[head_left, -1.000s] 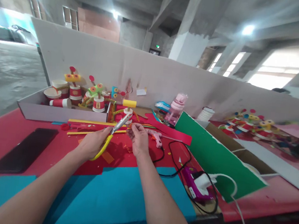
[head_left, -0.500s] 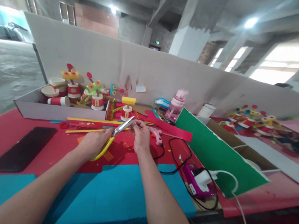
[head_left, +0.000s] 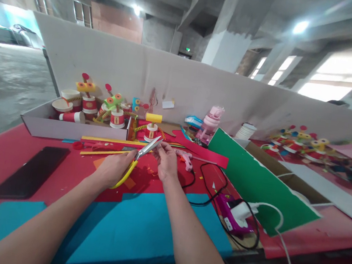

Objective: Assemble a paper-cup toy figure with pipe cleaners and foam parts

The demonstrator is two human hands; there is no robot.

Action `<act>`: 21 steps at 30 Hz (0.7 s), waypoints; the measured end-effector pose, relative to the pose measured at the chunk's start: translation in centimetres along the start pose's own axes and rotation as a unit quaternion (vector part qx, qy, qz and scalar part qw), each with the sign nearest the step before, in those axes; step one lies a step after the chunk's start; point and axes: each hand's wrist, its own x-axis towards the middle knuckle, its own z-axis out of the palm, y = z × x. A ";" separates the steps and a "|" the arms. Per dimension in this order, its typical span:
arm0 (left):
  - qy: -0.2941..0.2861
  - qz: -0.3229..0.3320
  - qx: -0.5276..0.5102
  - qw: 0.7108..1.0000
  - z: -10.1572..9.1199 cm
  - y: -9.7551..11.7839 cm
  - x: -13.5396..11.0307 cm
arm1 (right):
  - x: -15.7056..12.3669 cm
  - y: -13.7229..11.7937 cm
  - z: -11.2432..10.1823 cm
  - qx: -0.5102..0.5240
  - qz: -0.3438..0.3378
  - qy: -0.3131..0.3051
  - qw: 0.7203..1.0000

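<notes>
My left hand (head_left: pixel 112 168) is closed around the yellow handles of a pair of scissors (head_left: pixel 141 154), whose silver blades point up and right toward my other hand. My right hand (head_left: pixel 166 163) pinches something small at the blade tips, too small to make out. Both hands hover above the red table (head_left: pixel 7 150), just past a blue foam sheet (head_left: pixel 138 226). A paper-cup figure with a yellow roll on top (head_left: pixel 151 130) stands right behind the blades.
A white box (head_left: pixel 45 126) at back left holds several paper-cup figures. Yellow and red strips (head_left: pixel 107 141) lie before it. A black phone (head_left: pixel 28 171) lies at left. A pink glue gun (head_left: pixel 186 160), black cable, purple plug block (head_left: pixel 234 207), green board (head_left: pixel 253 182) and pink bottle (head_left: pixel 211 123) sit to the right.
The hands keep nearly the same pose. The scissors blades have tipped slightly and my right hand's fingers stay at the tips. The camera has shifted a little.
</notes>
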 end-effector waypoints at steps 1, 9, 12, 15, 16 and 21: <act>0.001 0.001 0.000 1.000 0.1 0.0 0.0 | 0.0 0.0 0.0 0.001 0.000 0.000 1.000; 0.002 -0.001 -0.020 1.000 0.0 0.1 0.0 | 0.0 0.1 -0.1 -0.003 0.005 0.000 1.000; -0.004 0.002 -0.015 1.000 0.0 0.1 0.0 | 0.1 0.2 -0.2 -0.004 0.006 -0.002 1.000; -0.004 0.004 -0.013 1.000 0.0 0.0 0.0 | 0.2 0.2 -0.3 0.001 0.008 0.000 1.000; -0.005 0.003 -0.012 1.000 0.0 0.0 0.0 | 0.2 0.2 -0.3 0.004 0.010 0.002 1.000; -0.001 0.005 -0.014 1.000 0.0 0.1 -0.1 | 0.1 -0.1 -0.1 0.002 0.019 0.007 1.000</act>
